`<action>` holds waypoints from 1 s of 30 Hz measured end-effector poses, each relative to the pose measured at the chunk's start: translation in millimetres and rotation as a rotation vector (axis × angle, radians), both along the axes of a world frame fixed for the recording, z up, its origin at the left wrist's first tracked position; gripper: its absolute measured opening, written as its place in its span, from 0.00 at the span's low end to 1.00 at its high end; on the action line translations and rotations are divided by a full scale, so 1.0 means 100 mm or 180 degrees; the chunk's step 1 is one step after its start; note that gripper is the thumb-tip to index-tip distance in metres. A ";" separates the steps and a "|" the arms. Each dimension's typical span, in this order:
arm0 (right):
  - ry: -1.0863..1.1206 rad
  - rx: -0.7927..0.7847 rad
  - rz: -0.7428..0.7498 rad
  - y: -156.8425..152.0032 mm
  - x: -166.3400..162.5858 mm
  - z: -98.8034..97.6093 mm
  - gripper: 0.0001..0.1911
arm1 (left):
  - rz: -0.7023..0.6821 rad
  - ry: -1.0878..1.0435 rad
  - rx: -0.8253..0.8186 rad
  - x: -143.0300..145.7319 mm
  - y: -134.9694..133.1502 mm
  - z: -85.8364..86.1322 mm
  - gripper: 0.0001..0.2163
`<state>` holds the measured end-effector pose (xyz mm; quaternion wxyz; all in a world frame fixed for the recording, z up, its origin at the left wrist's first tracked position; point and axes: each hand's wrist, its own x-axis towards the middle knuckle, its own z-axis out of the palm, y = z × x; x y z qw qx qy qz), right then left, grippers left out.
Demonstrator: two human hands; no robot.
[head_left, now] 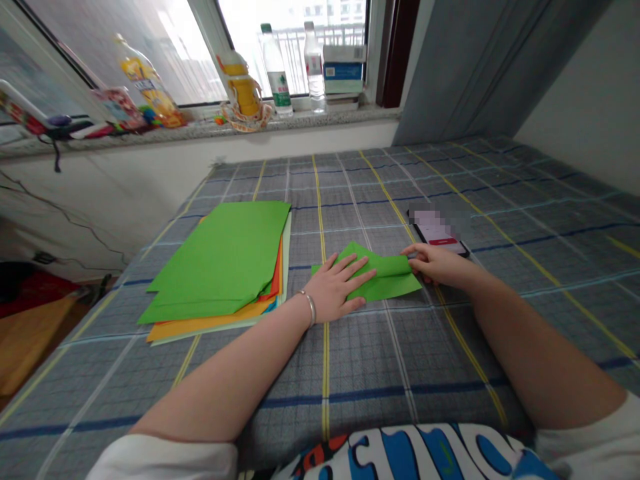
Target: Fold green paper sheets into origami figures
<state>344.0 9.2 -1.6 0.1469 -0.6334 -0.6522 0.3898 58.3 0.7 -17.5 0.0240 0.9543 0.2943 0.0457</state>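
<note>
A folded piece of green paper (385,285) lies on the plaid bed cover in front of me, with creased layers and a pointed top. My left hand (340,288), with a silver bangle at the wrist, rests flat over its left part, fingers spread. At the paper's right end, my right hand (431,263) pinches the edge of a folded strip between thumb and fingers. Part of the paper's left side is hidden under my left hand. Just beyond my right hand lies a phone (440,233) with its screen lit and partly blurred out.
On the left sits a stack of coloured paper (225,257), green on top with orange and pale sheets below. Several bottles, including a green-capped one (277,73), line the windowsill (190,137) beside a yellow cup (243,87) and boxes (343,70).
</note>
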 end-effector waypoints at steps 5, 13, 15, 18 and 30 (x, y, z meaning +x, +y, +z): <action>-0.0023 0.0237 0.0022 0.02 0.02 -0.07 0.16 | -0.0051 -0.0044 0.0063 0.01 -0.02 0.02 0.26; -0.0038 0.0227 0.0364 -0.02 -0.01 0.08 0.12 | -0.0027 -0.0425 0.0405 0.01 -0.06 0.09 0.32; -0.0184 0.0185 0.0507 -0.02 -0.01 0.10 0.10 | -0.0010 -0.0419 0.0442 0.01 -0.07 0.09 0.31; -0.0443 0.0232 0.0555 -0.03 -0.01 0.09 0.07 | 0.0000 -0.0301 0.0436 0.02 -0.07 0.08 0.29; -0.1039 0.0427 0.0720 -0.03 0.06 0.07 0.08 | 0.0158 -0.0125 0.0338 0.02 -0.06 0.07 0.26</action>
